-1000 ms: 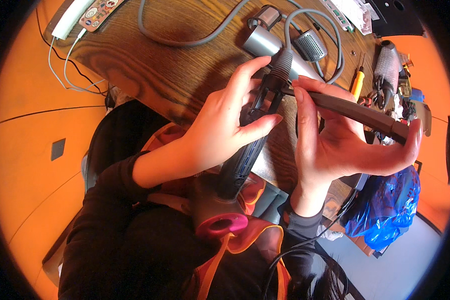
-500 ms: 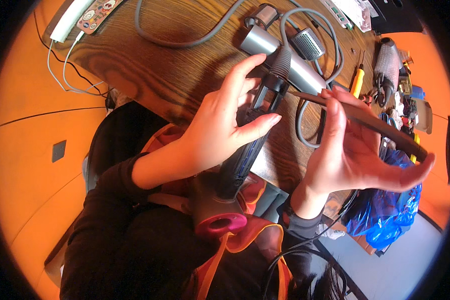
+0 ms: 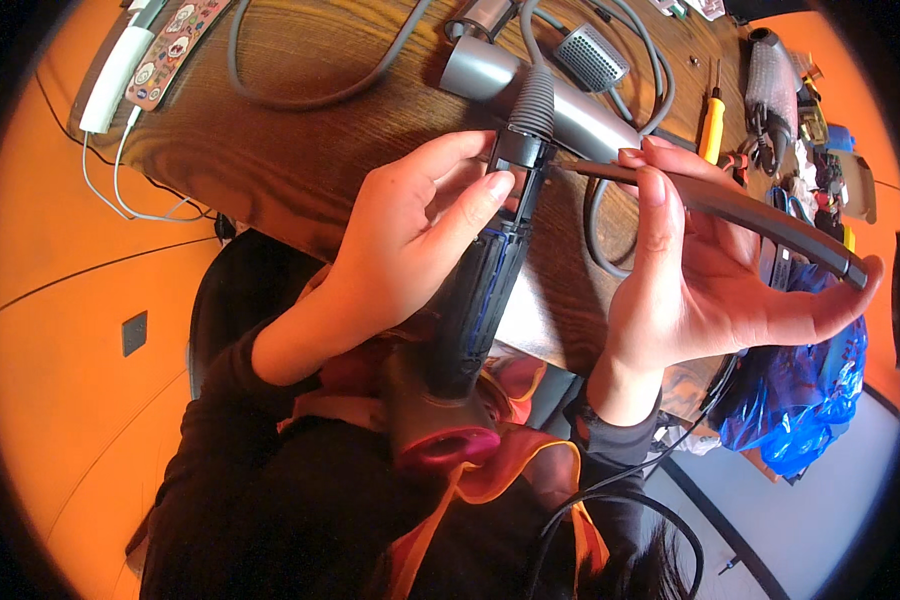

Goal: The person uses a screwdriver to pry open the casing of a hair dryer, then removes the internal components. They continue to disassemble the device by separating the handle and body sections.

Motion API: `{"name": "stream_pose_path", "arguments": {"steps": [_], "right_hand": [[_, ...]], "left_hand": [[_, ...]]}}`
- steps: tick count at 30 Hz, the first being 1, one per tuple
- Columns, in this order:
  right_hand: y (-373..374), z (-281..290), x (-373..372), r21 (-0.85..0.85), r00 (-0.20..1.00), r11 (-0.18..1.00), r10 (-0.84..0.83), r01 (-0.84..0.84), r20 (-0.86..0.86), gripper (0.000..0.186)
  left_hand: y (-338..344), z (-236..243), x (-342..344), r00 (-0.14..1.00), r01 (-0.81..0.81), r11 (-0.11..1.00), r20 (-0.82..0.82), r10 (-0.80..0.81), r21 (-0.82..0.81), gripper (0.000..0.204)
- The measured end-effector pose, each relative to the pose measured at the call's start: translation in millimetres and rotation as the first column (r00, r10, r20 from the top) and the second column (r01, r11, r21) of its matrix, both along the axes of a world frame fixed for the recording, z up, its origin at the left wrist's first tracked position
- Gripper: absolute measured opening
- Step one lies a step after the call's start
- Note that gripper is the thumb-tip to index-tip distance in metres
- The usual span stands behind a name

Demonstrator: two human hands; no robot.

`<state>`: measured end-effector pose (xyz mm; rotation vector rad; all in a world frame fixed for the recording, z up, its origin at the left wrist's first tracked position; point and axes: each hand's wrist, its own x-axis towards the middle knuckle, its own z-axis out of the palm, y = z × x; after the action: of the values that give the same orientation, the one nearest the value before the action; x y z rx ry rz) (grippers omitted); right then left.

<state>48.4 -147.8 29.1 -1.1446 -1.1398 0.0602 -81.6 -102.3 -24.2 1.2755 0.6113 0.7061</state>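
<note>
A hair dryer with a bared black handle lies against my lap, its grey head ending in a magenta ring. My left hand is closed around the handle's cord end, thumb and fingers on either side, just below the ribbed cord sleeve. A slim dark screwdriver rests in my right hand, pinched near the front by thumb and fingers with a finger at its rear end. Its thin tip points left at the handle's cord end; whether it touches cannot be made out.
Behind the handle, a silver tube and a grey perforated cylinder lie on the wooden table among loops of grey cord. A yellow-handled screwdriver and a bubble-wrapped item lie right. A blue plastic bag hangs nearby.
The screwdriver tip has come to the handle's cord end, slightly left of before. My left thumb has shifted up and left along the handle, and the view has moved a little.
</note>
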Motion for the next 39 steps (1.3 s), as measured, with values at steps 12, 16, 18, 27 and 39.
{"name": "stream_pose_path", "arguments": {"steps": [12, 16, 18, 27, 39], "right_hand": [[-6, -11, 4, -0.081, 0.997, 0.994, 0.069, -0.067, 0.027, 0.07], [-8, -15, 7, -0.132, 0.995, 0.986, 0.103, -0.102, 0.002, 0.053], [-8, -17, 9, -0.162, 0.993, 0.98, 0.117, -0.118, -0.018, 0.044], [-12, -7, 18, -0.3, 0.947, 0.909, 0.318, -0.29, 0.046, 0.019], [-16, 0, 7, -0.364, 0.969, 0.901, 0.245, -0.235, -0.02, 0.023]], "left_hand": [[-2, 3, 4, 0.992, -0.124, 0.985, 0.004, 0.125, 0.121, 0.027], [-4, 7, -1, 0.99, -0.108, 0.979, -0.069, 0.122, 0.174, 0.03], [-3, 7, -1, 0.993, -0.108, 0.981, -0.038, 0.116, 0.159, 0.031], [-3, 2, 1, 0.994, -0.105, 0.978, -0.012, 0.109, 0.179, 0.032], [-4, -1, 4, 0.996, -0.088, 0.992, 0.041, 0.085, 0.095, 0.033]]}}
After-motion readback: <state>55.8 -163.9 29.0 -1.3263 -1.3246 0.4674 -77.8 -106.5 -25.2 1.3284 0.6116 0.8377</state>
